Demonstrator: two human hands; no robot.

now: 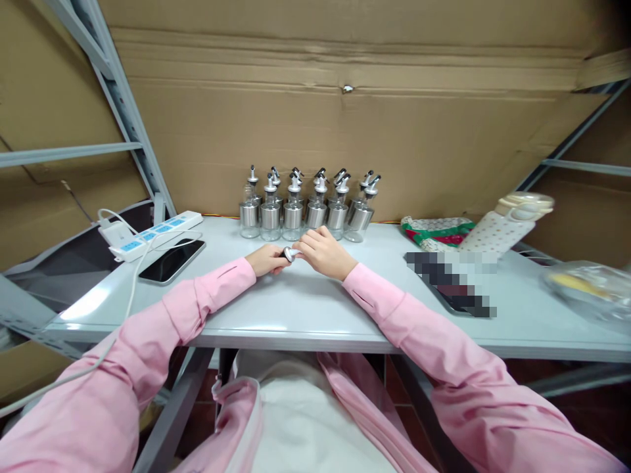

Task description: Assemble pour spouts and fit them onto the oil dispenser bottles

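Just above the table, both of my hands are closed around one bottle pour spout (289, 254), which has a dark lower part and a pale nozzle. The dark end sits in the fingers of my left hand (267, 260). From the other side, my right hand (323, 252) pinches the nozzle, and its fingers partly cover it. Beyond my hands stand several glass oil bottles (270, 217) with steel sleeves, lined up in two rows. Most carry spouts with black flaps; the front left bottle (250, 218) seems to have a bare glass neck.
On the left of the grey table (296, 315) lie a phone (172, 260) and a white power strip (158, 235) with a cable crossing my left sleeve. To the right are a dotted tumbler (507, 226), a patterned cloth (438, 231), a partly pixelated dark object (451, 289) and a plastic-wrapped bowl (591, 289).
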